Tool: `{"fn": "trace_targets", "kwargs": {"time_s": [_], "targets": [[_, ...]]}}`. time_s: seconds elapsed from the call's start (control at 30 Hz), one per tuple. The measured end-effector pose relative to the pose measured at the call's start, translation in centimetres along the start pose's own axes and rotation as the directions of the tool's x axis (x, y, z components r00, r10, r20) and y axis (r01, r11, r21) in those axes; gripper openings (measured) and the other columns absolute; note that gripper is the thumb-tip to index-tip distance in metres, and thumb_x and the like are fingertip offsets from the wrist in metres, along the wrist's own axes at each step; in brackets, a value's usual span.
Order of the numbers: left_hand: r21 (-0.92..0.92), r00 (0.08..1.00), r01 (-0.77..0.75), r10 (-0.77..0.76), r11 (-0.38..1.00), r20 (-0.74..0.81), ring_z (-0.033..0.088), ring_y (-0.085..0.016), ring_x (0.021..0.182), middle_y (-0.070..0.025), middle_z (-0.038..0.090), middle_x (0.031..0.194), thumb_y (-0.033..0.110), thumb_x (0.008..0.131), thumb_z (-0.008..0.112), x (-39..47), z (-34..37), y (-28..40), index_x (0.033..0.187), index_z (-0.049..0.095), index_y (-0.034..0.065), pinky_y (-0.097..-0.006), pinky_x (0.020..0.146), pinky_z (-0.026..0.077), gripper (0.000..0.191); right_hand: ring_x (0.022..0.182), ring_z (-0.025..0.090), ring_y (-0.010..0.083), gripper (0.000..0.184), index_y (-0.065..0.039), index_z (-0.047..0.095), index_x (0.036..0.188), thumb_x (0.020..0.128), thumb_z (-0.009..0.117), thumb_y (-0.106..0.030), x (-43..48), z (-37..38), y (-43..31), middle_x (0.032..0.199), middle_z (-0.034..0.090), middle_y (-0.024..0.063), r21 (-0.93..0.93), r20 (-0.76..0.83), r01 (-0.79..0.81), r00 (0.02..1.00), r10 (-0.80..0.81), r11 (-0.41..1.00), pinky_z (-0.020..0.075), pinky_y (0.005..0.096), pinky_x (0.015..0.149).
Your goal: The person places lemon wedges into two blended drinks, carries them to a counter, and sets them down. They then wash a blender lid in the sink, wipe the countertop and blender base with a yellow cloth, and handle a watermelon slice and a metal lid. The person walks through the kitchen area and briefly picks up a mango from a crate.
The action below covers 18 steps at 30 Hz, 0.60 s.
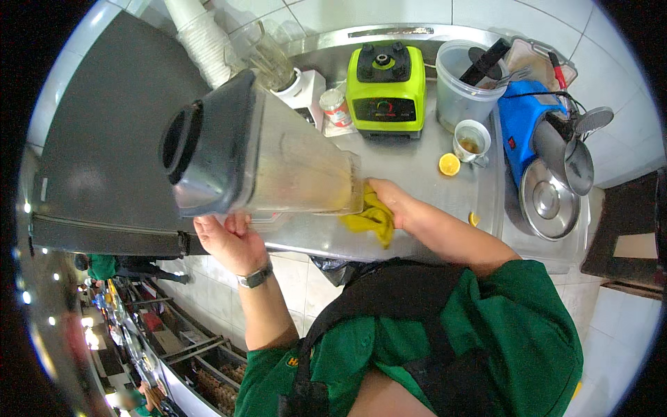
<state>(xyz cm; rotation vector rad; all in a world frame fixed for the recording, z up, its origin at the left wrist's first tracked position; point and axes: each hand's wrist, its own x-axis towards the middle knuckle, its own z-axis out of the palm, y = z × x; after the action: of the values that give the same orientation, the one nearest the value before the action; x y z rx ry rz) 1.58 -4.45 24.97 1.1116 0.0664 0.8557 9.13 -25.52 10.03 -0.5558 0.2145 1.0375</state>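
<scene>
A large clear blender jar with a black lid lies on its side in the air over the steel counter, its lid end to the left. Cloudy, yellowish residue shows through its wall. My left hand supports it from below at the lid end, fingers curled at the lid's edge. At the jar's bottom end, my right hand grips a yellow-green cloth against it. The lime-green blender base stands behind on the counter, its black coupling exposed.
Further right are a clear plastic bucket with utensils, a cup, a halved citrus fruit and a blue machine with metal bowls. A tin can and white blender stand left of the base. Another person is far left.
</scene>
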Motion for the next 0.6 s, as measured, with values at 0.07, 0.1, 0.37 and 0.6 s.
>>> {"fn": "trace_targets", "kwargs": {"time_s": [0.07,0.1,0.37,0.6], "targets": [[-0.073,0.999,0.035,-0.036,0.997,-0.016,0.03,-0.005,0.046,0.0049,0.041,0.06,0.031,0.09,0.063,1.9,1.0,0.2,0.088,0.051,0.0109,-0.0211,0.042,0.03,0.024,0.078,0.065,0.0276,0.037,-0.002,0.06,0.103,0.097,0.041,-0.033,-1.3,-1.4,-1.5,0.088,0.066,0.0119,-0.179,-0.126,0.116,0.982,-0.14,0.977,0.0543,0.0408,0.068],[-0.056,0.999,-0.008,0.01,0.998,0.041,0.031,-0.005,0.046,0.0048,0.041,0.06,0.03,0.09,0.063,2.8,1.9,0.0,0.088,0.05,0.0109,-0.0214,0.042,0.03,0.023,0.072,0.065,0.0257,0.036,-0.003,0.061,0.097,0.096,0.044,-0.034,-2.0,-2.2,-2.1,0.081,0.066,0.0099,-0.262,-0.175,0.155,0.963,-0.205,0.953,0.0545,0.0387,0.062],[-0.109,0.997,-0.038,0.046,0.993,0.067,0.038,-0.009,0.047,0.0014,0.046,0.061,0.024,0.087,0.067,9.8,13.8,-7.5,0.081,0.043,0.0135,-0.0237,0.043,0.035,0.028,0.059,0.054,0.0165,0.041,-0.002,0.065,0.088,0.092,0.056,-0.042,-6.1,-7.0,0.8,0.07,0.061,0.0086,-0.936,-0.069,0.1,0.888,-0.455,0.337,0.0454,0.0345,0.057],[-0.117,0.995,0.015,-0.003,0.993,0.099,0.033,-0.008,0.042,0.0021,0.039,0.053,0.023,0.082,0.074,13.1,23.0,-16.5,0.078,0.036,0.0124,-0.0255,0.039,0.035,0.04,0.059,0.049,0.0126,0.041,0.0,0.065,0.085,0.092,0.056,-0.039,-9.9,-9.6,1.1,0.063,0.058,0.0048,-0.851,-0.167,0.083,0.894,-0.417,0.518,0.0425,0.0331,0.055]]}}
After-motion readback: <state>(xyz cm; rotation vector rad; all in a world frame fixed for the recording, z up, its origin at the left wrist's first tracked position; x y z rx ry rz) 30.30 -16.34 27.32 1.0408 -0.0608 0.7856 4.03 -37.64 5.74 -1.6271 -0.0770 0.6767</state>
